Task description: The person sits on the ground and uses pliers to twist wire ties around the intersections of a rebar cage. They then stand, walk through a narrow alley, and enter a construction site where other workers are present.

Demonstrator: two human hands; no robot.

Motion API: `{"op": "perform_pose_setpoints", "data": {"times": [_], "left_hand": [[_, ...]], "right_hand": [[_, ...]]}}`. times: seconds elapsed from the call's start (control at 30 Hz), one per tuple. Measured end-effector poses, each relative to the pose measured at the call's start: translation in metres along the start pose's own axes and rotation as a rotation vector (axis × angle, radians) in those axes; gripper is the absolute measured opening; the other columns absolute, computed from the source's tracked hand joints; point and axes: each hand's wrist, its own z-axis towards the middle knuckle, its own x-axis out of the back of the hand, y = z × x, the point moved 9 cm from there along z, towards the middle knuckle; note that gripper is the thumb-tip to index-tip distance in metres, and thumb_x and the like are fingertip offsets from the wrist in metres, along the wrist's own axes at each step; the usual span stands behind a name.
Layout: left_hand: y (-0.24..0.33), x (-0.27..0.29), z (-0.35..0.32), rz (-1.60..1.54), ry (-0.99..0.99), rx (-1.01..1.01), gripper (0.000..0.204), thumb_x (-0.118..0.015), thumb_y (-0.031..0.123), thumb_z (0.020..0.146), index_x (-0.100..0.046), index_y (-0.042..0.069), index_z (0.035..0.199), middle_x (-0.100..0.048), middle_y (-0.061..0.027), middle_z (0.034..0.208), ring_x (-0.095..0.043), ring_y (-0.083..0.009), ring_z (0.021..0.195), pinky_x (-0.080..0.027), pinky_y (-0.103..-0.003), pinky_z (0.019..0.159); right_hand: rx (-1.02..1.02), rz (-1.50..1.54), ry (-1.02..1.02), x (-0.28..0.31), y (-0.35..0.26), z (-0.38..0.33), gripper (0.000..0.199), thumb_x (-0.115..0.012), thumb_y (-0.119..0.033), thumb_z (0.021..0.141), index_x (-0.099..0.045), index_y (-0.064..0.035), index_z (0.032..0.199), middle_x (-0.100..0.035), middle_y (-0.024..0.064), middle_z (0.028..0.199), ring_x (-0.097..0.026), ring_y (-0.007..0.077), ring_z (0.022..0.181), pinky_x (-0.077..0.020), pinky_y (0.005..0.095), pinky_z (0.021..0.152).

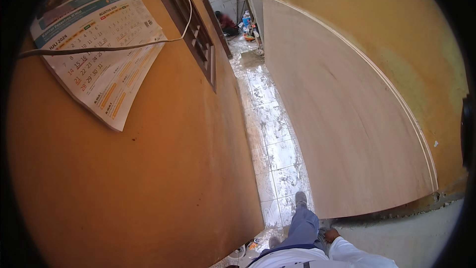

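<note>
My right hand (331, 235) hangs low beside my right leg, below the near end of a large plywood sheet (347, 114). Its fingers look curled, next to something grey (321, 238) that I cannot make out. The white sleeve (357, 253) of that arm comes in from the lower edge. My left hand does not show. One leg in grey-blue trousers (303, 226) is stretched forward, its shoe (300, 197) on the tiles. The plywood stands on edge, leaning along the right wall.
A narrow passage of smeared white tiles (277, 139) runs ahead between an orange wall (163, 183) and the plywood. On the left hang a calendar (99, 44) and a cable (124, 47). A person (228, 24) crouches at the far end near containers (247, 19).
</note>
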Motion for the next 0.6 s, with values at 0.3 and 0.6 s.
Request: {"op": "perform_pose_setpoints", "data": {"times": [0.3,0.6], "left_hand": [[0.158,0.026,0.11,-0.162,0.122,0.114,0.033,-0.061,0.023,0.088,-0.068,0.0,0.11,-0.072,-0.0172,0.096,-0.071,-0.0255,0.089,-0.053,-0.037,0.078],[0.281,0.07,0.2,-0.214,0.16,0.104,0.033,-0.061,0.024,0.087,-0.069,-0.001,0.109,-0.072,-0.0178,0.097,-0.07,-0.027,0.09,-0.052,-0.037,0.079]], "right_hand": [[-0.237,0.915,0.225,0.352,0.147,0.112,0.024,-0.064,-0.016,0.082,-0.069,-0.0044,0.102,-0.069,0.01,0.09,-0.065,0.0226,0.079,-0.0536,0.0355,0.07],[-0.194,1.176,0.438,0.55,0.226,0.212,0.031,-0.056,-0.02,0.089,-0.065,-0.0019,0.113,-0.066,0.0084,0.079,-0.062,0.0174,0.063,-0.0499,0.0317,0.054]]}}
